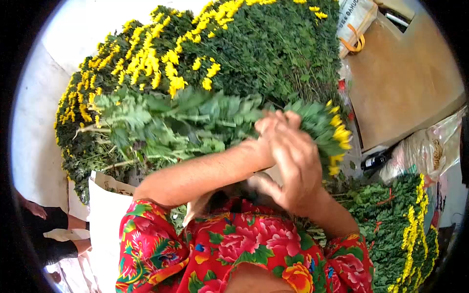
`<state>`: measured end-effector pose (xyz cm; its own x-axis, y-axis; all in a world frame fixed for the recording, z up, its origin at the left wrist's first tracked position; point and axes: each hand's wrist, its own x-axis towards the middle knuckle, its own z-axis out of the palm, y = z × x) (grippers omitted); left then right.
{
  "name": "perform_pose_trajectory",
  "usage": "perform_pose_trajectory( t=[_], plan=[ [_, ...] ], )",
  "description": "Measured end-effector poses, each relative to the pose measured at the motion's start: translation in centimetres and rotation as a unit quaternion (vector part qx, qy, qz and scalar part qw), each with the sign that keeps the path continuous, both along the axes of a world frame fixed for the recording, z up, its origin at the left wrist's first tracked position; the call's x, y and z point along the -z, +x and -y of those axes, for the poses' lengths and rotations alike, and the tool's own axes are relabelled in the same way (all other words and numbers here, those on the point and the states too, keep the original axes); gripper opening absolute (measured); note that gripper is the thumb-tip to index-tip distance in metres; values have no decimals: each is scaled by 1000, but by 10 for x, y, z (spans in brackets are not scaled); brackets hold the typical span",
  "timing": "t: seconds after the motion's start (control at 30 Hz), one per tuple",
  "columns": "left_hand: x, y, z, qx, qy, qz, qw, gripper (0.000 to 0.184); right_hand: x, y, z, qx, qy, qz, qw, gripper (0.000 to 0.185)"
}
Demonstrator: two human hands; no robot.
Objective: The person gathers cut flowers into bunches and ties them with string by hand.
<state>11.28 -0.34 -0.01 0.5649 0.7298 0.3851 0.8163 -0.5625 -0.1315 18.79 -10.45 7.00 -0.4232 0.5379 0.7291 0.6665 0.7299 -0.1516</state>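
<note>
In the head view, a leafy bunch (pixel 205 117) of long green stems lies sideways in front of the person's chest, its yellow flower heads (pixel 340 136) at the right end and its bare stem ends pointing left. The left hand (pixel 279 121) is closed on the bunch nearer the flowers than the stem ends, and most of the leafy length extends to the left of it, beyond the forearm. The right hand (pixel 295 163) is in front of the left, overlapping it, with the fingers loosely bent and the thumb held apart; blur hides the contact, so I cannot tell whether it grips anything. Beyond the bunch spreads a large heap (pixel 273 49) of similar stems, with yellow blooms along its far and left sides. A second pile (pixel 391 215) lies at the lower right, with red ties and yellow blooms on its right side. A brown board (pixel 405 73), a white bag (pixel 356 24) with orange handles and a dark bottle (pixel 375 161) are at the right. Another person's bare legs (pixel 79 234) and dark shorts (pixel 49 227) show at the left edge.
</note>
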Motion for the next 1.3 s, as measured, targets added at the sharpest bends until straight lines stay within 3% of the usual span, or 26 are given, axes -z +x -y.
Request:
perform_pose_trajectory(
  t=[0.03,0.1,0.13,0.2,0.33,0.43,0.47,0.53,0.6,0.63,0.67,0.73,0.77,0.87,0.97,1.03,1.17,1.23,1.3],
  plan=[
    [34,-7,2,66,-17,-36,997,47,-8,5,-1,38,-62,31,997,89],
    [64,-4,19,66,-29,2,997,51,-1,20,-16,49,-170,86,980,103],
    [56,1,27,18,-10,-28,999,50,11,26,-26,16,-223,28,974,112],
    [40,1,36,-50,65,-60,995,54,18,33,-40,5,-225,103,969,126],
    [11,-17,39,-25,-50,-147,988,62,25,35,-57,-11,-280,143,949,140],
    [7,-40,37,59,-134,-71,987,72,35,35,-60,7,-303,156,940,141],
    [16,-47,35,125,-198,86,968,71,36,33,-59,29,-301,173,937,139],
    [-1,-72,33,191,-358,333,851,76,36,30,-57,52,-298,188,934,137],
    [-36,-98,29,189,-434,404,783,62,34,27,-53,49,-268,192,943,127],
    [-58,-112,33,174,-371,360,838,55,36,29,-53,52,-271,188,943,127],
    [-70,-124,34,236,-266,373,857,57,38,31,-52,52,-252,244,935,118],
    [-104,-142,38,178,-169,277,929,96,45,32,-50,69,-175,288,939,94],
    [-118,-149,39,137,-129,201,961,119,43,30,-49,73,-182,286,938,94],
    [-44,-142,33,93,-169,14,981,136,39,31,-48,51,-223,261,938,74],
    [2,-135,35,36,-87,-80,992,102,51,31,-47,77,-168,292,938,52],
    [10,-134,33,39,-116,-35,992,94,60,30,-44,96,-150,286,941,51],
    [5,-121,28,49,-145,-7,988,105,49,37,-41,113,-154,273,943,49],
    [2,-121,14,42,-181,-52,981,89,53,43,-50,98,-137,277,946,51],
    [-5,-120,7,70,-145,-57,985,72,50,49,-54,85,-129,282,947,52]
  ],
)
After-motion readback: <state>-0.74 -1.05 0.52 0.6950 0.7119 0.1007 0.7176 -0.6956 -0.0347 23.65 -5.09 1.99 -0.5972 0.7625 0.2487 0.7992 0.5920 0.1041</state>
